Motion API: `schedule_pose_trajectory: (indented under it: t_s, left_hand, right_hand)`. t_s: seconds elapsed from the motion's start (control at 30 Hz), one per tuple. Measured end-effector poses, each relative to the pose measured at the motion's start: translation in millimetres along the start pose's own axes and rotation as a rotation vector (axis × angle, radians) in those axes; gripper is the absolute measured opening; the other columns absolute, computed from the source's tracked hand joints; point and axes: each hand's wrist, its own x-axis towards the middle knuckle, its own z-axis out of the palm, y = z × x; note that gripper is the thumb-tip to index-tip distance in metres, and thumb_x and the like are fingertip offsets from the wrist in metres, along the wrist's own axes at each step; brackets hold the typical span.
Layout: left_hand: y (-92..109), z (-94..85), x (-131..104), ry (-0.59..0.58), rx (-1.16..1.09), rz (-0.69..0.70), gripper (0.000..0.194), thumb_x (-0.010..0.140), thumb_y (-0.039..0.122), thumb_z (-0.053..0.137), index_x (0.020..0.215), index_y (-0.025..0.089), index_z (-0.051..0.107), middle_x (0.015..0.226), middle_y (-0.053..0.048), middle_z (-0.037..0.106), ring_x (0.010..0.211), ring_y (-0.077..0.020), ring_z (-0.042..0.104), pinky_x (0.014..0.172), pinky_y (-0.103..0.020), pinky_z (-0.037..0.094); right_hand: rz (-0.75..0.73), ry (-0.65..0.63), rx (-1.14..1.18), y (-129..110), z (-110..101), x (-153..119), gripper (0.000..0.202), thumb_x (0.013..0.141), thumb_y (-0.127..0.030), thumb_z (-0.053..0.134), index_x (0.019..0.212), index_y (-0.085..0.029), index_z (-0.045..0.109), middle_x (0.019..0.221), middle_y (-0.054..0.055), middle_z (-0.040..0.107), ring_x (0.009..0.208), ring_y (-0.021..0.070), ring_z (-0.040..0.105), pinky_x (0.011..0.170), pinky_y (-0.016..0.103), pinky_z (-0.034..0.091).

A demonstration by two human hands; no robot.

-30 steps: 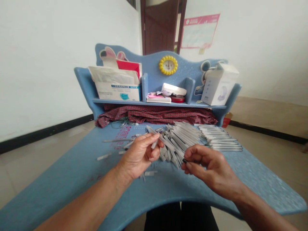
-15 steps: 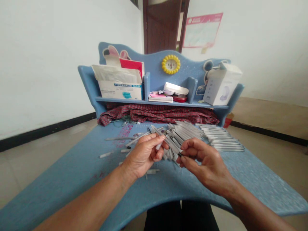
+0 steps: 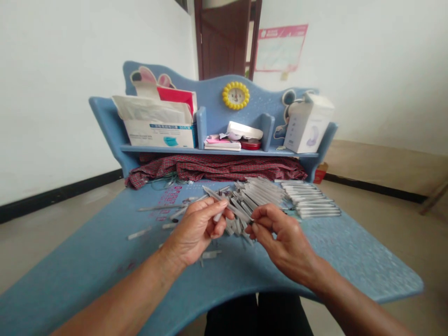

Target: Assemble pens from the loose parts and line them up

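Note:
A slim grey translucent pen (image 3: 239,212) slants between my hands, over a heap of similar pens. My left hand (image 3: 199,226) is closed on its middle, thumb on top. A short pale piece like a pen cap (image 3: 218,216) also pokes out of those fingers. My right hand (image 3: 282,238) pinches the pen's near end, where a small dark tip shows; the fingertips hide most of it. Just behind lies the pile of loose pens (image 3: 261,192). To the right, pens in a neat row (image 3: 311,200) lie side by side.
Loose pen parts (image 3: 139,233) and a small clear piece (image 3: 211,255) lie on the blue table (image 3: 87,275). At the back, checked cloth (image 3: 217,167) is bunched under a shelf (image 3: 164,150) holding a mask box (image 3: 159,133), papers and a white box (image 3: 308,123).
The whole view has shifted, so the desk and shelf appear further left. Both hands keep their grip on the pen; the dark tip at my right fingers is now more covered.

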Motion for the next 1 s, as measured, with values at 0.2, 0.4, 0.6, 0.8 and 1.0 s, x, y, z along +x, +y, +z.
schedule_pose_trajectory:
  t_s: [0.2,0.4,0.6,0.8,1.0]
  left_hand:
    - [0.1,0.5,0.5,0.035,0.009,0.027,0.013,0.081,0.019,0.057,0.07,0.01,0.056,0.064,-0.002,0.062,0.036,-0.0023,0.042,0.035,-0.014,0.028]
    - [0.9,2.0,-0.4,0.07,0.026,0.037,0.014,0.081,0.02,0.058,0.07,0.011,0.055,0.065,-0.002,0.062,0.037,-0.0025,0.043,0.035,-0.013,0.028]
    - [-0.1,1.0,-0.8,0.02,0.032,0.022,0.013,0.079,0.02,0.059,0.07,0.011,0.056,0.062,-0.002,0.061,0.037,-0.0028,0.043,0.035,-0.013,0.029]
    - [1.1,1.9,-2.6,0.008,0.022,0.022,0.011,0.078,0.02,0.06,0.072,0.011,0.057,0.063,-0.002,0.061,0.037,-0.0026,0.043,0.035,-0.013,0.029]
    - [-0.2,2.3,-2.1,0.034,0.019,0.019,0.013,0.077,0.022,0.061,0.071,0.012,0.056,0.064,-0.002,0.061,0.037,-0.0025,0.042,0.035,-0.014,0.027]
  right_hand:
    - [-0.019,0.095,-0.201,-0.1,1.4,-0.9,0.012,0.086,-0.022,0.048,0.078,-0.018,0.055,0.055,-0.004,0.05,0.049,0.0085,0.044,0.049,0.021,0.031]
    - [0.007,0.11,-0.175,0.5,6.1,-2.0,0.009,0.084,-0.025,0.051,0.083,-0.018,0.057,0.058,-0.002,0.055,0.05,0.0094,0.048,0.05,0.021,0.033]
    - [0.066,0.054,-0.073,3.5,5.1,2.0,0.02,0.086,-0.03,0.049,0.073,-0.018,0.057,0.059,0.0,0.058,0.054,0.0119,0.054,0.054,0.023,0.04]
    - [0.331,-0.154,0.39,0.8,3.4,6.8,0.041,0.086,-0.053,0.042,0.073,-0.016,0.053,0.052,0.003,0.061,0.039,0.0117,0.053,0.042,0.024,0.042]
    - [0.293,-0.036,0.342,0.2,4.4,3.5,0.032,0.077,-0.046,0.062,0.086,-0.017,0.052,0.054,-0.003,0.059,0.046,0.0096,0.054,0.045,0.02,0.045]
